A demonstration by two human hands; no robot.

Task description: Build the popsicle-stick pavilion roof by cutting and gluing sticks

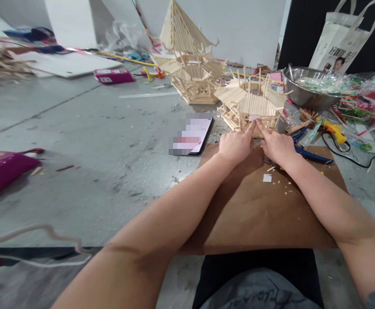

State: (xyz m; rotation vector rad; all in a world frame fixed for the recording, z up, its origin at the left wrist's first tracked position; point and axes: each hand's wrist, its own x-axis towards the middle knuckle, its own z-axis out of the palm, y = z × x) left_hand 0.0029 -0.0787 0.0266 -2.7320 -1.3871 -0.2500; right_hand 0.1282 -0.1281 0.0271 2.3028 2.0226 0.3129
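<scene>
My left hand [237, 145] and my right hand [279, 148] meet at the front of a small pavilion model [254, 104] built of thin wooden sticks. Both index fingers reach forward, tips side by side at the lower edge of a small white card [254, 117], which sits against the model's front under its roof. The other fingers are curled in, and the thumbs are mostly hidden. Beneath my hands lies a brown board [251, 214]. Blue-handled pliers [312, 155] rest partly behind my right wrist. A second white card piece [267, 178] lies on the board among crumbs.
A taller stick pagoda [187, 56] stands behind, left of the small model. A phone [192, 136] lies left of the board. To the right are a yellow glue gun [333, 130] with its cord, a metal bowl [306, 96] and a white bag [340, 45]. Purple boxes [113, 76] lie left.
</scene>
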